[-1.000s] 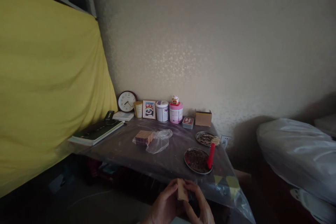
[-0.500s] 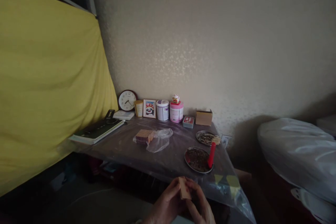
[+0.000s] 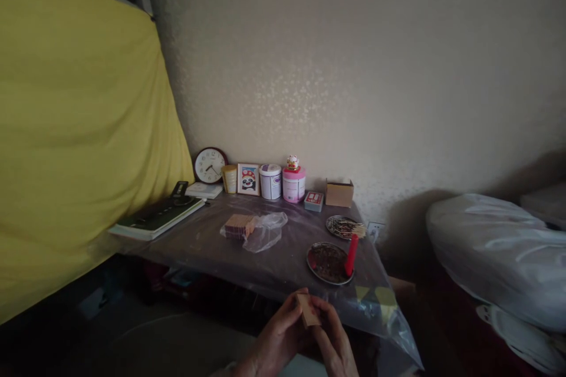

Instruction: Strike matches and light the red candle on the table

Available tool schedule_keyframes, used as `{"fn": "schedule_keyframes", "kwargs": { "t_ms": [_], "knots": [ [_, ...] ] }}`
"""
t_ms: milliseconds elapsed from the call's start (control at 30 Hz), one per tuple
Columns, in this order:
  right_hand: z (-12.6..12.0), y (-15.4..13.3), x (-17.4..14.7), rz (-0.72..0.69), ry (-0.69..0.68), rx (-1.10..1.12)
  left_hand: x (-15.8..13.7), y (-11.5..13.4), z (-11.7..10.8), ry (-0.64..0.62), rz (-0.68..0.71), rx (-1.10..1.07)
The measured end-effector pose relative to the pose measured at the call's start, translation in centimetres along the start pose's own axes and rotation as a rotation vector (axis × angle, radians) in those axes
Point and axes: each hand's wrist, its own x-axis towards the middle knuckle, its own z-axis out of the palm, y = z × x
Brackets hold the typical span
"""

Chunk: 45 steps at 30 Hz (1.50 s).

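Note:
Both hands are raised just in front of the table's near edge, closed around a small tan matchbox (image 3: 309, 310). My left hand (image 3: 283, 330) grips it from the left side, thumb along its edge. From the right, my right hand (image 3: 333, 336) has its fingers on the face and lower end of the box. Beyond them a round metal tray (image 3: 315, 272) holds dark bits, and a red candle (image 3: 352, 254) stands at its right side. Behind that, a second tray (image 3: 329, 230) carries many thin pale sticks. A block of stacked matchboxes (image 3: 239, 226) lies left of centre beside crumpled clear plastic (image 3: 267, 232).
Clear film covers the table (image 3: 194, 253). Along the wall stand a clock (image 3: 209, 165), a panda picture (image 3: 248, 179), two canisters (image 3: 270, 182), a small card box (image 3: 313, 201) and a cardboard box (image 3: 339, 194). A book (image 3: 157, 218) lies left, by a yellow curtain (image 3: 88, 129).
The view has shifted slightly, so the table's things appear a little further left and up. Both hands keep the matchbox between them, with its tilt slightly different.

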Motion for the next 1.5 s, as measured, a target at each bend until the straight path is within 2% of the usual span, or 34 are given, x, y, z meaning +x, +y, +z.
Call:
{"fn": "schedule_keyframes", "kwargs": {
  "t_ms": [200, 367, 567, 833, 1033, 1200, 1500],
  "knots": [
    [0.1, 0.1, 0.2, 0.004, 0.013, 0.052, -0.2, 0.2, 0.3, 0.015, -0.018, 0.017],
    [-0.7, -1.2, 0.7, 0.007, -0.081, 0.181, -0.6, 0.5, 0.0, 0.046, -0.008, -0.002],
    [-1.9, -0.6, 1.3, 0.074, 0.092, 0.137, -0.8, 0.6, -0.2, 0.028, -0.109, 0.085],
    [-1.9, 0.0, 1.5, 0.110, 0.092, 0.214, -1.1, 0.5, 0.1, -0.003, -0.175, 0.157],
    [-1.9, -0.2, 1.5, 0.112, 0.044, 0.233, -1.1, 0.6, 0.0, 0.008, -0.190, 0.143],
    [-1.8, -0.2, 1.5, 0.178, -0.038, 0.296, -0.8, 0.2, -0.4, 0.009, -0.173, 0.141],
    [-2.0, 1.2, 1.8, 0.179, -0.065, 0.389, -0.8, 0.3, -0.2, 0.020, -0.189, 0.121]
  ]
}}
